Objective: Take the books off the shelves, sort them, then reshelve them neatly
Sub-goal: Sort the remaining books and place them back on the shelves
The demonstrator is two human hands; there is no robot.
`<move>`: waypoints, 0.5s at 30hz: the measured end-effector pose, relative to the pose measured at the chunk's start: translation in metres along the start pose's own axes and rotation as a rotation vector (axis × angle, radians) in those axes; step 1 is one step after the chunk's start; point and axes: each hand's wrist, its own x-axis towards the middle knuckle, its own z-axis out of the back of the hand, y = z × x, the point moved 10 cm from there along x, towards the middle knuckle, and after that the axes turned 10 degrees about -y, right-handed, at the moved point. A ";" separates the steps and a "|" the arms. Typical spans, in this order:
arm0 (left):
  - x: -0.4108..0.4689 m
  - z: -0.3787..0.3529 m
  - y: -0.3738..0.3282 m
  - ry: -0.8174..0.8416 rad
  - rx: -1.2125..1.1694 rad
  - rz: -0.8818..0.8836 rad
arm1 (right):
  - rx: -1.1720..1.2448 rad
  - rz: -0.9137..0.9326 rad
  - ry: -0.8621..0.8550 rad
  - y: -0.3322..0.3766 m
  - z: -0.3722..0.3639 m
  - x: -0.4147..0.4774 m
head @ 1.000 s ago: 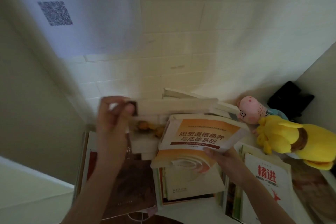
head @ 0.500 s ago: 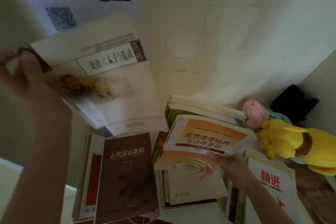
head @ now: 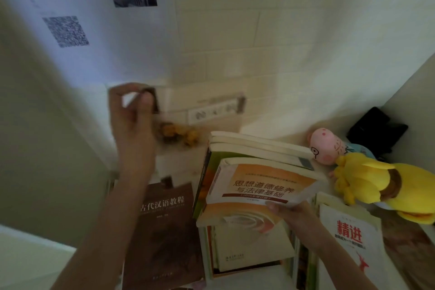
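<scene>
My left hand [head: 133, 122] grips the top corner of a pale book with a yellow flower picture [head: 200, 120], held upright and blurred against the wall. Below it a brown book [head: 164, 226] lies flat on a low stack. My right hand [head: 292, 213] holds the lower right corner of an orange and white book [head: 256, 193], lifted at a tilt over the middle stack. Behind that book lie two thick books [head: 254, 146] with pale page edges. A white book with red characters [head: 350, 242] tops the right stack.
A pink plush toy [head: 327, 146] and a yellow plush toy [head: 386, 183] lie at the right, with a black object [head: 376, 129] behind them. A tiled wall with a poster and QR code [head: 66, 30] rises behind. A side panel stands at the left.
My left hand has swung the pale book from high at the left down and right, over the space behind the brown book. My right hand and the orange book have barely moved.
</scene>
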 end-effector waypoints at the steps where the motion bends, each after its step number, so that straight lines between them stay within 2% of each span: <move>1: -0.013 -0.014 0.001 0.074 -0.016 0.034 | -0.002 -0.002 -0.004 0.001 0.000 0.001; 7: -0.077 -0.070 0.047 0.482 -0.159 0.406 | -0.018 -0.026 -0.052 -0.004 0.004 -0.002; 10: -0.093 -0.077 0.057 0.562 -0.226 0.504 | -0.041 -0.035 -0.090 -0.009 0.007 -0.004; 15: -0.103 -0.078 0.060 0.659 -0.213 0.534 | -0.096 -0.031 -0.098 -0.010 0.008 0.001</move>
